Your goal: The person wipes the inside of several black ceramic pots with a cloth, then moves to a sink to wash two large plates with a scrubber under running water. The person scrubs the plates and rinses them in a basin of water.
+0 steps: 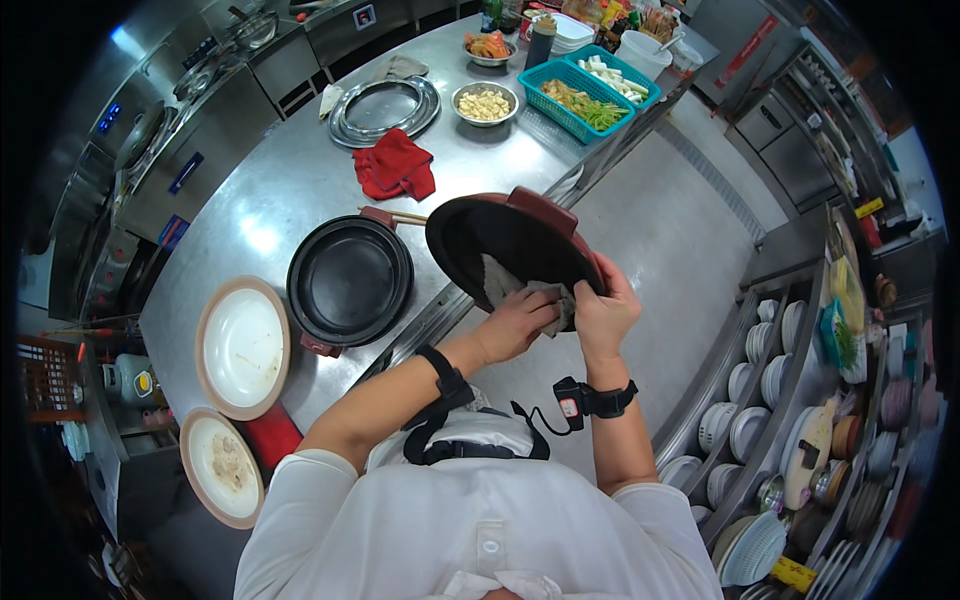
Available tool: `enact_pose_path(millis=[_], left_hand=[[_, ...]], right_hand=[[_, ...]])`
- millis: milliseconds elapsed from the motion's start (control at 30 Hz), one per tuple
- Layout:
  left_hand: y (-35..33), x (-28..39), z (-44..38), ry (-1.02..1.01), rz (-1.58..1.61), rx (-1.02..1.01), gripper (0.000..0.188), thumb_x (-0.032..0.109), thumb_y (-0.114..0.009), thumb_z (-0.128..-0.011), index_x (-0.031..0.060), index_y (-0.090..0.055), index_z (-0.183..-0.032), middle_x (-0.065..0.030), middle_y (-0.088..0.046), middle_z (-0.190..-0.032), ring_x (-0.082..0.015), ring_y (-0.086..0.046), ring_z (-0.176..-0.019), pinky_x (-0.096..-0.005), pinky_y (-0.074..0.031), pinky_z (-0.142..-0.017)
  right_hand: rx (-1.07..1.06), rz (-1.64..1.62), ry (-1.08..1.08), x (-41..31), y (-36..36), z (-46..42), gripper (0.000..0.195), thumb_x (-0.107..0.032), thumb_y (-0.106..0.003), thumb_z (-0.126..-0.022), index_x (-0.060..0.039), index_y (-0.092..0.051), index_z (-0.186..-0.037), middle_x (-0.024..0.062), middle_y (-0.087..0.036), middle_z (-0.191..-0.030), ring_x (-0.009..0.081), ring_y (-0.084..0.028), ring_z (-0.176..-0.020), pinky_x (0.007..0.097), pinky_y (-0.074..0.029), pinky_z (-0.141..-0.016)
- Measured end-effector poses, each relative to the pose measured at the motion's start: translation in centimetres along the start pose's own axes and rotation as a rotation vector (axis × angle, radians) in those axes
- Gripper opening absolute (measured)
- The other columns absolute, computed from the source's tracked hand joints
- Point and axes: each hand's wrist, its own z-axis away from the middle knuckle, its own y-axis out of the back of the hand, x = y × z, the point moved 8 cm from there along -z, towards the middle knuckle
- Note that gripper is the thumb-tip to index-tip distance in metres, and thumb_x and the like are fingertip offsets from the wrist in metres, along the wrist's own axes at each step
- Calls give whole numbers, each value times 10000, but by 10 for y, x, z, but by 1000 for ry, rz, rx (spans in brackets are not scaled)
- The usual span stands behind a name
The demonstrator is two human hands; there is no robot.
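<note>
My right hand [609,311] grips the rim of a round dark-red pan [480,229] with a black inside, tilted on its edge above the floor next to the counter. With my left hand [520,324] I press a grey cloth [500,281] to the pan's inner face near its lower rim. On the steel counter, left of the held pan, rests a similar black pan [349,279] with red handles. Two tan-rimmed white dishes lie farther left: one lightly marked dish [244,341] and one with brown residue [223,466].
A red cloth [395,165] lies on the steel counter [277,180]. Behind it are steel trays [382,107], a bowl of peeled garlic [484,103] and teal vegetable baskets [577,101]. Shelves of stacked plates [742,390] line the right side. Chopsticks [409,218] lie behind the resting pan.
</note>
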Motion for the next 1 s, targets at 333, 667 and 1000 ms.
enact_pose_path(millis=[333, 667, 1000], left_hand=[[14, -54, 109, 370, -229, -1032, 240, 197, -603, -727, 97, -700, -922, -134, -698, -891, -346, -668, -847, -464, -533, -755], [44, -112, 190, 1090, 268, -352, 483, 402, -660, -772, -27, -658, -995, -237, -670, -909, -355, -653, -893, -420, -499, -791], [10, -108, 187, 1206, 708, -108, 430, 138, -744, -786, -16, -630, -1170, -66, -684, -1041, -126, -611, -907, -288, -482, -850]], right_hand=[[-98, 46, -175, 40, 2, 1, 343, 22, -608, -700, 41, -684, -1034, 94, -719, -882, 137, -671, -790, 257, -518, -764], [-23, -87, -602, 128, 3, 12, 293, 99, -573, -632, 85, -630, -919, 42, -631, -801, 126, -567, -677, 241, -463, -637], [-32, -216, -781, 160, 5, 53, 338, 119, -569, -621, 62, -612, -951, 53, -629, -837, 142, -566, -683, 252, -467, -631]])
